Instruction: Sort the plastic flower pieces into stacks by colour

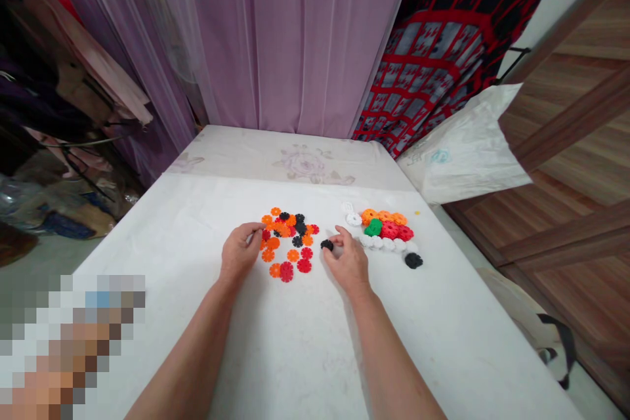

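Observation:
A loose pile of orange, red and black notched discs (281, 230) lies at the middle of the white table. My left hand (241, 251) is at the pile's left edge, fingers bent together; what its fingertips hold, if anything, is too small to tell. Right of the pile, my right hand (348, 261) pinches a black disc (327, 245) between thumb and fingers. Beyond that hand, discs lie grouped by colour: white discs (353, 219), orange discs (384, 217), a green group (373, 228), red discs (396, 230), a row of white ones (388, 244) and black discs (413, 260).
The table (295, 354) has a floral cloth strip at its far end, against a purple curtain (295, 39). A white bag (467, 147) stands at the right edge. Clothes hang at the left, and a blurred, pixelated patch covers the lower left.

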`<action>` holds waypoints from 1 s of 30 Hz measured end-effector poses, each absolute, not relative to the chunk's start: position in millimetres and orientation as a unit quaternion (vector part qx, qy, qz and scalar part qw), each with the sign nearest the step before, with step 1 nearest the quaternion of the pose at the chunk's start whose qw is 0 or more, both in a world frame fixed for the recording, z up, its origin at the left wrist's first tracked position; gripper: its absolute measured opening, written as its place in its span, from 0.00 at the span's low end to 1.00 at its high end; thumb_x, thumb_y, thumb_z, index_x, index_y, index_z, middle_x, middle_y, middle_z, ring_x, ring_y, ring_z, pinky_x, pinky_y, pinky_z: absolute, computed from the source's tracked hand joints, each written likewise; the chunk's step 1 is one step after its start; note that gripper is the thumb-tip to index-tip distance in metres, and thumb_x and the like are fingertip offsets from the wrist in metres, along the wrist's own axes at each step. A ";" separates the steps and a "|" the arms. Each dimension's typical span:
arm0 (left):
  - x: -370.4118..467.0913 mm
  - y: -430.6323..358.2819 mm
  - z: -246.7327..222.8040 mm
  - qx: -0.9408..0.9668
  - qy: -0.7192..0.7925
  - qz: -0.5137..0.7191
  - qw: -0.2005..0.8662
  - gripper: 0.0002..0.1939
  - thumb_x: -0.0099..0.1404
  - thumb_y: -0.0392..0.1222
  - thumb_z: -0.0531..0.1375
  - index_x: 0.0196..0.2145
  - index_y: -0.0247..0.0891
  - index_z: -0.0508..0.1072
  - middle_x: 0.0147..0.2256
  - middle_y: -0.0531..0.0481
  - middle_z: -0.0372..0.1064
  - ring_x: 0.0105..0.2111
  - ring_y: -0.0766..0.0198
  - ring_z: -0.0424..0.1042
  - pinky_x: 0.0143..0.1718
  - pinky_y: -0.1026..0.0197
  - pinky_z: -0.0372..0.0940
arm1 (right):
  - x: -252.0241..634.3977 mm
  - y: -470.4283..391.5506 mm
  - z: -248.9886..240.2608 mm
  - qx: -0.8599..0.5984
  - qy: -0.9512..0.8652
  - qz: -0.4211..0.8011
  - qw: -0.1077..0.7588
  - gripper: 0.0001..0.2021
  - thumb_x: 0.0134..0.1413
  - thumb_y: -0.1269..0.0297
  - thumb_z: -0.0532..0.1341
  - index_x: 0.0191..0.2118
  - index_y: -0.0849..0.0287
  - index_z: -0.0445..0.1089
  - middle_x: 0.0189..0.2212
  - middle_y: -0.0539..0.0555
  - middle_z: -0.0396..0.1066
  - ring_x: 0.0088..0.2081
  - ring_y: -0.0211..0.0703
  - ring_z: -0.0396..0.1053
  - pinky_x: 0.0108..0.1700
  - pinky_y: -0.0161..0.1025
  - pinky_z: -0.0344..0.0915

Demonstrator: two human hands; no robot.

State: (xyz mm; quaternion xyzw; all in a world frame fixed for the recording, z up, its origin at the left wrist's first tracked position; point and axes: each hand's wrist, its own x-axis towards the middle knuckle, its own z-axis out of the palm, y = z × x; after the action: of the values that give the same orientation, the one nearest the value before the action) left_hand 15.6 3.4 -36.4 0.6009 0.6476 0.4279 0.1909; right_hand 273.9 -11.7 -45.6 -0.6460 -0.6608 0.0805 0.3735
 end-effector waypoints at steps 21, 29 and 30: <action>17.1 3.9 -32.0 0.604 0.651 0.419 0.189 0.14 0.61 0.44 0.53 0.37 0.43 0.78 0.38 0.50 0.79 0.41 0.59 0.76 0.49 0.55 0.68 | 255.0 -13.0 -27.4 -0.610 -0.713 0.039 0.344 0.20 0.51 0.65 0.60 0.52 0.55 0.68 0.42 0.54 0.77 0.46 0.50 0.68 0.50 0.47 0.61; 18.5 1.5 -29.1 0.608 0.641 0.427 0.190 0.14 0.61 0.43 0.53 0.37 0.43 0.78 0.39 0.49 0.79 0.42 0.59 0.75 0.49 0.55 0.68 | 221.9 -4.6 -18.0 -0.562 -0.783 0.066 0.257 0.17 0.52 0.70 0.61 0.49 0.52 0.71 0.41 0.52 0.78 0.50 0.51 0.65 0.50 0.48 0.58; 18.7 1.4 -29.2 0.608 0.641 0.428 0.190 0.14 0.61 0.43 0.53 0.37 0.43 0.78 0.39 0.49 0.79 0.42 0.59 0.75 0.49 0.55 0.68 | 221.4 -3.2 -17.7 -0.564 -0.785 0.065 0.249 0.17 0.52 0.69 0.61 0.49 0.52 0.71 0.41 0.52 0.78 0.51 0.52 0.65 0.50 0.48 0.58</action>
State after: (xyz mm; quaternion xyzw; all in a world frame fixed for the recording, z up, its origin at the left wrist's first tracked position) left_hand 18.7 1.4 -29.2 0.6083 0.6411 0.4277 0.1898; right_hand 221.4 -3.2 -17.7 -0.5637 -0.7848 0.0653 0.2493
